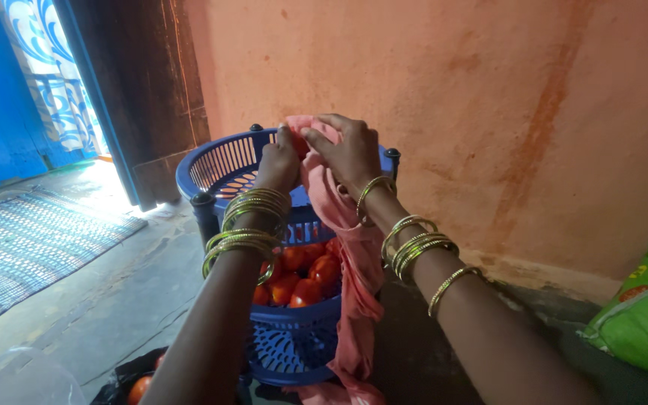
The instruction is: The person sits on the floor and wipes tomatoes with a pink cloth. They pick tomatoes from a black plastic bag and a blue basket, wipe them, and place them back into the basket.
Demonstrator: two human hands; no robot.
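Observation:
My left hand (278, 160) and my right hand (346, 150) both grip the top of a pink cloth (354, 277) over the upper tier of a blue plastic rack basket (211, 166). The cloth hangs down the rack's right side to the floor. Both wrists carry several gold bangles (253, 225). The lower blue basket (294, 341) holds several red tomatoes (301, 281), partly hidden behind my left forearm.
An orange wall (489, 112) stands right behind the rack. A green sack (643, 315) lies at the right. A striped mat (31, 240) covers the floor by a blue door (9, 82) at left. A tomato (138, 390) and clear plastic (20, 379) lie at the bottom left.

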